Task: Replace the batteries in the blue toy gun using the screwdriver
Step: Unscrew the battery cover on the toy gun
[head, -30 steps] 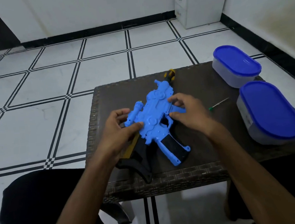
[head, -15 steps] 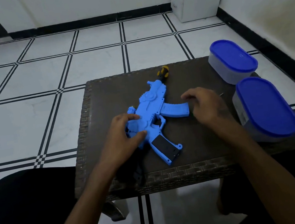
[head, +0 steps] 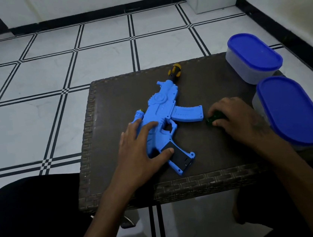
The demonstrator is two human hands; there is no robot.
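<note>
We are looking down at the blue toy gun, which is lying flat on the dark woven table, its orange and black muzzle pointing away from us and its black-panelled grip pointing toward the near edge. Our left hand is resting on the rear of the gun with the fingers spread and nearly straight; the fingertips are lying across the blue body and the thumb is touching the black panel on the grip. Our right hand is lying on the table just beside the tip of the gun's magazine, apart from the gun itself, and its fingers are curling round the green handle of the screwdriver. Only that handle is showing; the shaft is hidden under the hand. Two clear tubs with blue lids are standing at the table's right side, the far tub near the back corner and the near tub close beside our right wrist.
</note>
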